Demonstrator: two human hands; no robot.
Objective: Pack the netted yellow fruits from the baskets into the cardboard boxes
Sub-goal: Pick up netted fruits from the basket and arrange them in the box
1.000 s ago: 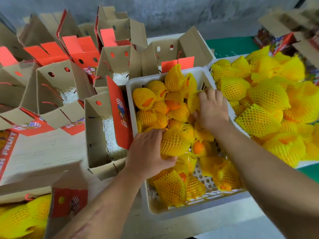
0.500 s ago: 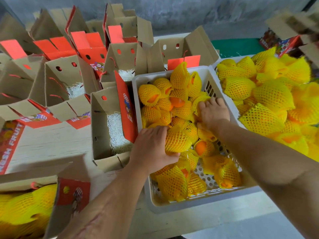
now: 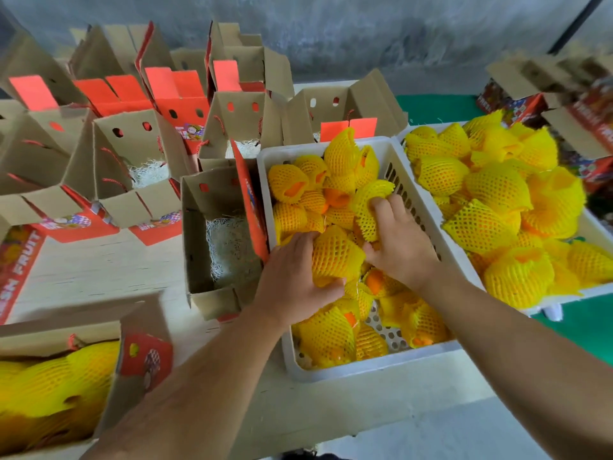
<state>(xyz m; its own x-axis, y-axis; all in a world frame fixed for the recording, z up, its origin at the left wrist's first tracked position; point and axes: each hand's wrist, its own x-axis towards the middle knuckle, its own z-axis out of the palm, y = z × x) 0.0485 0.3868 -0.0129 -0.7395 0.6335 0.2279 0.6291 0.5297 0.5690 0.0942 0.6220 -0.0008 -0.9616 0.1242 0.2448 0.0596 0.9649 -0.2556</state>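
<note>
Since a second ago: right hand (image 3: 399,252) drawn back from the far side of the basket toward the middle, now beside the left; left hand (image 3: 293,287) unchanged on the same fruit.

Head view. White basket (image 3: 371,365) in the centre, part full of netted yellow fruits, perforated floor showing at the near end. Left hand curled around one netted fruit (image 3: 335,257), thumb under the near edge. Right hand spread on a second netted fruit (image 3: 368,202), fingers bent over its net; full grip or mere touch: cannot tell. Open box (image 3: 202,234) just left of the basket, touching its wall, white shredded padding inside, no fruit yet. Second basket (image 3: 593,227) on the right, heaped high.

Handling note: lift by the fruit body, not the net rim; clear the basket wall, then lower onto the padding.

Appearance: orange fruit in yellow foam mesh sleeves, ends flared, skin showing through the openings.
</note>
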